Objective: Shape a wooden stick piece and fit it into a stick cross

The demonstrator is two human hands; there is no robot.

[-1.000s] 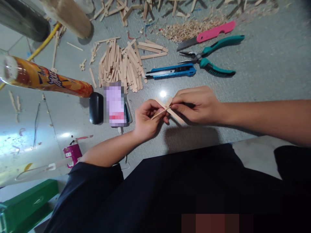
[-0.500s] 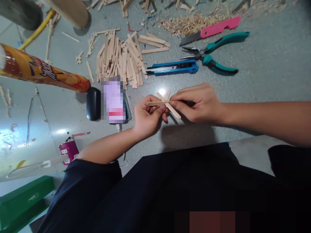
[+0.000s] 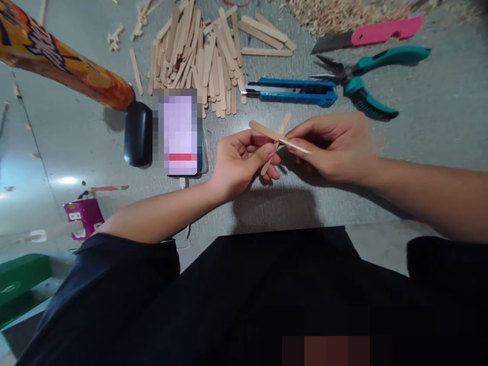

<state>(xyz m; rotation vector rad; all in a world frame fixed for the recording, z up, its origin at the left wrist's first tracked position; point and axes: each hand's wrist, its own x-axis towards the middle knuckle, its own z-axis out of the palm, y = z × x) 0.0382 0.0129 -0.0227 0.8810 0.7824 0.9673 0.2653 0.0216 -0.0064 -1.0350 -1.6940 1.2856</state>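
Observation:
Crossed wooden craft sticks (image 3: 263,130) are held up between my two hands, just over the table. My left hand (image 3: 246,160) pinches them from the left, its thumb pressed near the crossing point and its other fingers curled beneath. From the right, my right hand (image 3: 328,147) grips the sticks between thumb and forefinger, close to the crossing. My fingers partly cover the sticks. A blue utility knife (image 3: 293,92) lies just beyond my hands, and a loose pile of craft sticks (image 3: 213,61) spreads beyond my left hand.
Green-handled pliers (image 3: 346,76) and a pink-handled saw (image 3: 387,31) lie at the back right near wood chips (image 3: 343,14). A phone (image 3: 180,132), a black mouse-shaped object (image 3: 138,134) and an orange can (image 3: 68,61) stand or lie to the left.
The crossed sticks have turned and tilted in my hands. My right hand has shifted its hold on them. The whole view has also moved, bringing the tabletop closer.

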